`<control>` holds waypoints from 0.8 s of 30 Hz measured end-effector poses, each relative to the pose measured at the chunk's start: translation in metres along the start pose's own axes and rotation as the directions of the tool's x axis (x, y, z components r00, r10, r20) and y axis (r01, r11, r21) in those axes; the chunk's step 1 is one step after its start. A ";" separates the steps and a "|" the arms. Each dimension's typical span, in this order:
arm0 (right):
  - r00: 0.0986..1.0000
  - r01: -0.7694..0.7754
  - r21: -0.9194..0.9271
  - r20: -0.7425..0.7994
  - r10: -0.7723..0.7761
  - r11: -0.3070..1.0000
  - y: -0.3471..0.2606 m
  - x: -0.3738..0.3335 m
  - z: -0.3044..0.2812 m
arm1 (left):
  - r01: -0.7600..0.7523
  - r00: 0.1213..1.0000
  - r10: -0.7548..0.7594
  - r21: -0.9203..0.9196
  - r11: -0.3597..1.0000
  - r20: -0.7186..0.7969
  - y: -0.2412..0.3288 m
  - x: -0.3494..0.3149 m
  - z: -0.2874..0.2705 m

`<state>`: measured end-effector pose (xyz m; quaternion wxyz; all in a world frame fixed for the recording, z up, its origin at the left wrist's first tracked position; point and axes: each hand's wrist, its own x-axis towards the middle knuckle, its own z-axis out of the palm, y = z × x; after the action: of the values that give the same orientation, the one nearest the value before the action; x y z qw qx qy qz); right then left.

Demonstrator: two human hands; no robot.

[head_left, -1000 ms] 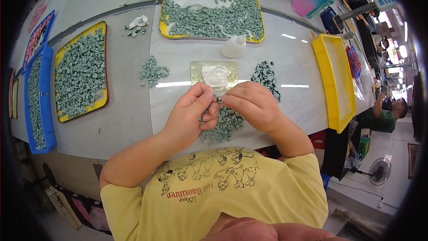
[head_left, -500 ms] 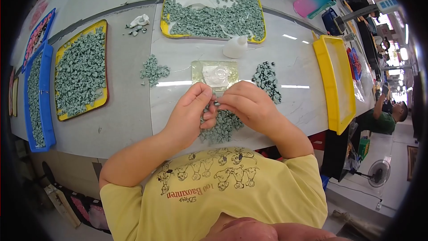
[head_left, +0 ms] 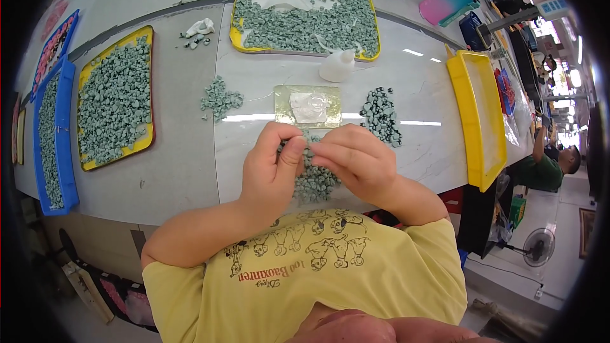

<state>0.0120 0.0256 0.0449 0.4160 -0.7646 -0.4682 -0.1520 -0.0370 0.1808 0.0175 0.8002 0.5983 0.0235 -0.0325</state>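
My left hand (head_left: 270, 168) and my right hand (head_left: 361, 162) meet fingertip to fingertip in front of my chest. Both are closed in a pinch on a small green piece, mostly hidden by the fingers. Directly below them a heap of small grey-green pieces (head_left: 316, 184) lies on the table, partly covered by my hands. Just beyond my fingertips is a yellowish-green pad (head_left: 283, 103) with a crumpled white sheet (head_left: 308, 113) on it. A loose pile of green pieces (head_left: 221, 98) sits to the left, and a darker-edged pile (head_left: 381, 117) to the right.
A white squeeze bottle (head_left: 337, 68) stands behind the pad. Yellow trays of green pieces lie at the back (head_left: 305, 32) and left (head_left: 114, 101), beside a blue tray (head_left: 67, 152). At right are a yellow bin (head_left: 476, 114), a pink-teal bottle (head_left: 445, 1) and, farther off, another person (head_left: 553, 168).
My left hand has turned, its thumb and index now pressing at the tips. My right fingertips have shifted slightly, and the small piece between the hands is less visible.
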 end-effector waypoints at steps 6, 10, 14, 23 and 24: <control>0.926 -0.378 0.215 0.092 0.367 0.901 -0.003 -0.005 -0.007 | -0.060 0.998 0.060 -0.010 0.998 -0.003 0.000 0.002 -0.002; 0.721 -0.677 0.413 0.205 0.662 0.610 -0.005 -0.006 -0.005 | -0.056 0.998 0.057 0.113 0.992 -0.009 -0.003 0.003 0.002; 0.467 -0.810 0.546 0.378 0.799 0.215 -0.005 0.000 -0.010 | -0.279 0.958 0.283 0.337 0.899 0.039 -0.006 0.008 0.004; 0.456 -0.773 0.632 0.494 0.740 0.054 -0.001 -0.003 -0.014 | -0.335 0.941 0.323 0.387 0.859 0.097 -0.005 0.007 0.007; 0.456 -0.773 0.632 0.493 0.741 0.055 -0.001 -0.004 -0.013 | -0.167 0.986 0.165 0.272 0.948 0.031 -0.003 0.005 0.008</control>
<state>0.0108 0.0133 0.0506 0.7156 -0.6154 -0.0170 0.3299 -0.0322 0.1718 0.0164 0.7098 0.7029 -0.0347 0.0297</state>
